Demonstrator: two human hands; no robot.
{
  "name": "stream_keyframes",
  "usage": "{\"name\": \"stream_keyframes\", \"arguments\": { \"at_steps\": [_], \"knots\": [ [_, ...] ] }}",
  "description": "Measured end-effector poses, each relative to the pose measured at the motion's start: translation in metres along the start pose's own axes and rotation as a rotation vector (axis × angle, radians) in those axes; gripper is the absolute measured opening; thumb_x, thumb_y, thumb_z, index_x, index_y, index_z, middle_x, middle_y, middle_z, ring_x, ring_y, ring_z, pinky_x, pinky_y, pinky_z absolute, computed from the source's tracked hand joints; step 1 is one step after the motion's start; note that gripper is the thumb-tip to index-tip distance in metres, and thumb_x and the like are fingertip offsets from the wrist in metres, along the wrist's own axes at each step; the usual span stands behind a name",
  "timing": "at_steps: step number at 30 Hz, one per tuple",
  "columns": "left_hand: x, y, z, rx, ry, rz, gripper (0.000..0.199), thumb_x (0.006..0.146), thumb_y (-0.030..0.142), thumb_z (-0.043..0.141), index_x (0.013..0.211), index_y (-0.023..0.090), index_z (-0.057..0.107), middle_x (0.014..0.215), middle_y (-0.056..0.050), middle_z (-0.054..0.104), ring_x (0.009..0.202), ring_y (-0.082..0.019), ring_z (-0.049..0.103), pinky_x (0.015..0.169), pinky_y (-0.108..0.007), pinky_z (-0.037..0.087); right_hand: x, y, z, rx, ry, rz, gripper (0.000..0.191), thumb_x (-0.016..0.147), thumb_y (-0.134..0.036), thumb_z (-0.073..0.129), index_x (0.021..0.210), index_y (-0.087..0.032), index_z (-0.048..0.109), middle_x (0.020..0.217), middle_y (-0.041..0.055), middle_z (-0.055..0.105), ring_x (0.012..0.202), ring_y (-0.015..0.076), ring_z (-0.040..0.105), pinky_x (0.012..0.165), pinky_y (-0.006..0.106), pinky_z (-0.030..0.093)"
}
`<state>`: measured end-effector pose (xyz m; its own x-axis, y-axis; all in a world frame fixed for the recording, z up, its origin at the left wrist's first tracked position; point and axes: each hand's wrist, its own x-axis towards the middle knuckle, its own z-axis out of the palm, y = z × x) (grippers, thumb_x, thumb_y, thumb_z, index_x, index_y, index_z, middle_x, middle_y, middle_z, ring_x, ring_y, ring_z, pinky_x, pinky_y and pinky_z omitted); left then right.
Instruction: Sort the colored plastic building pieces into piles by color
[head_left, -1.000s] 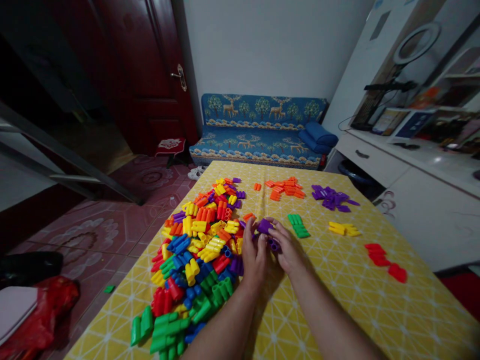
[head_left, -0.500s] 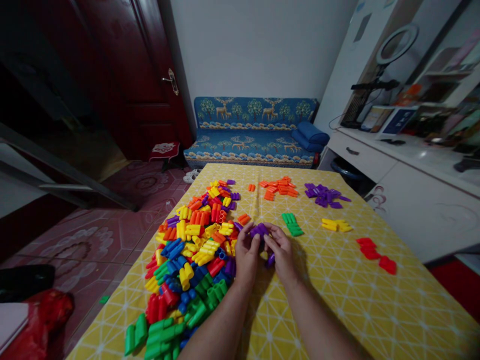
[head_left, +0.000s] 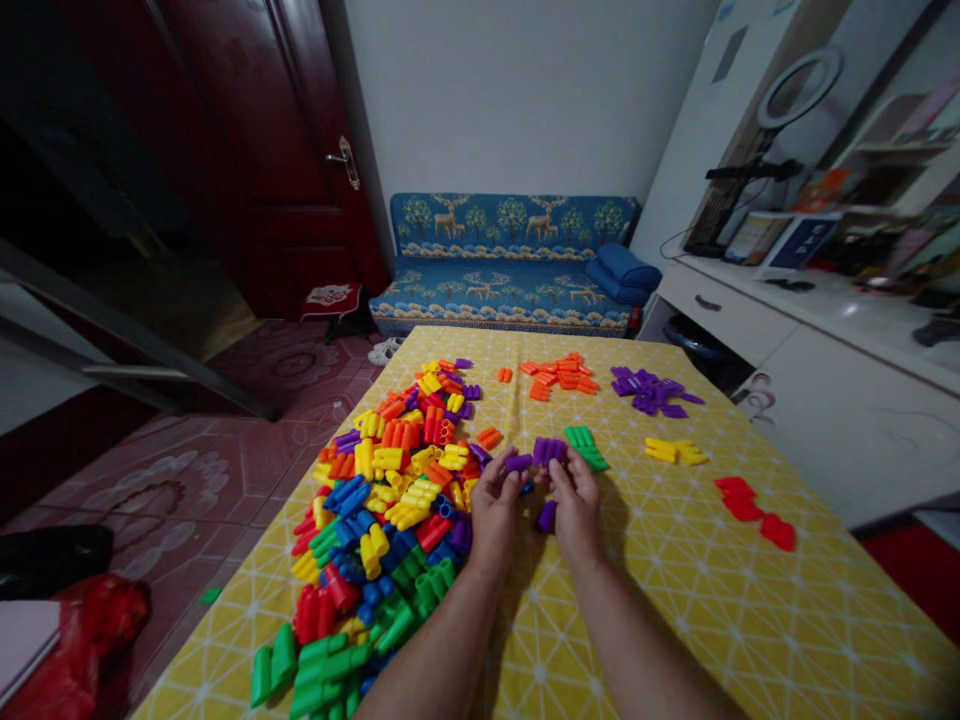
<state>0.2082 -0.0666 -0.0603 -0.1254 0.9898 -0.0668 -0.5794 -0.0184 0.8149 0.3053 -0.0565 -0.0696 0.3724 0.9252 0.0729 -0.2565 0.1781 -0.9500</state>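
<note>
Between the fingertips of my left hand (head_left: pixel 495 510) is a purple plastic block (head_left: pixel 518 463). My right hand (head_left: pixel 576 498) pinches another purple block (head_left: pixel 549 451), made of joined tubes. The two blocks are close together, end towards end; whether they touch I cannot tell. One more purple block (head_left: pixel 547 517) shows by my right palm; whether it is held or lies on the table is unclear. A bit of blue block peeks out between the hands. Left of my left hand spreads a mixed heap of coloured blocks (head_left: pixel 390 480).
On the yellow cloth-covered table (head_left: pixel 675 580) lie separate groups: orange blocks (head_left: pixel 559 376), purple blocks (head_left: pixel 651 392), green blocks (head_left: pixel 586 448), yellow blocks (head_left: pixel 675 451) and red blocks (head_left: pixel 754 510). A blue sofa (head_left: pixel 510 270) stands beyond, a white cabinet (head_left: pixel 847 400) to the right.
The purple blocks, bunched together between both hands before, are now apart, one in each hand. My right hand has shifted slightly right.
</note>
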Motion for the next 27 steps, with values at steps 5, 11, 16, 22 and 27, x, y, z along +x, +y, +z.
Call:
{"name": "stream_keyframes", "arguments": {
  "at_steps": [5,11,16,22,27],
  "knots": [
    [-0.002,0.004,0.006,-0.083,0.035,-0.025,0.051,0.064,0.035,0.085,0.109,0.018,0.069,0.102,-0.010,0.073,0.086,-0.019,0.069,0.083,-0.036,0.055,0.000,-0.003,0.001,-0.028,0.005,-0.014,0.036,0.078,-0.039,0.069,0.108,-0.021,0.062,0.105,0.0062,0.069,0.088,0.0199,0.065,0.076,0.032,0.052],
    [-0.002,0.006,0.006,0.006,0.039,0.032,0.043,0.063,0.037,0.085,0.097,0.016,0.070,0.096,-0.009,0.073,0.086,-0.020,0.069,0.073,-0.030,0.055,-0.010,-0.011,0.003,-0.088,-0.071,-0.020,0.028,0.082,-0.041,0.065,0.102,-0.023,0.060,0.088,0.0017,0.068,0.065,0.0154,0.060,0.059,0.028,0.049],
    [-0.003,0.008,0.007,0.084,0.033,0.052,0.037,0.064,0.035,0.083,0.092,0.015,0.070,0.088,-0.009,0.074,0.079,-0.020,0.069,0.072,-0.030,0.055,-0.011,-0.016,0.005,-0.113,-0.122,-0.043,0.031,0.081,-0.043,0.066,0.106,-0.026,0.059,0.100,0.0039,0.070,0.081,0.0196,0.066,0.067,0.031,0.054],
    [-0.002,0.001,0.003,0.147,0.000,0.060,0.045,0.070,0.037,0.079,0.109,0.016,0.071,0.101,-0.012,0.073,0.088,-0.022,0.070,0.075,-0.032,0.055,-0.012,-0.017,0.009,-0.141,-0.096,-0.046,0.035,0.078,-0.044,0.070,0.106,-0.025,0.061,0.104,0.0053,0.071,0.090,0.0223,0.067,0.074,0.034,0.055],
    [-0.002,0.001,0.003,0.239,0.027,0.113,0.037,0.076,0.040,0.075,0.107,0.020,0.071,0.085,-0.006,0.071,0.072,-0.016,0.066,0.067,-0.029,0.051,0.032,-0.031,-0.019,-0.146,0.133,-0.158,0.038,0.078,-0.047,0.070,0.103,-0.019,0.064,0.077,0.0012,0.067,0.062,0.0130,0.059,0.057,0.025,0.048]
  ]
}}
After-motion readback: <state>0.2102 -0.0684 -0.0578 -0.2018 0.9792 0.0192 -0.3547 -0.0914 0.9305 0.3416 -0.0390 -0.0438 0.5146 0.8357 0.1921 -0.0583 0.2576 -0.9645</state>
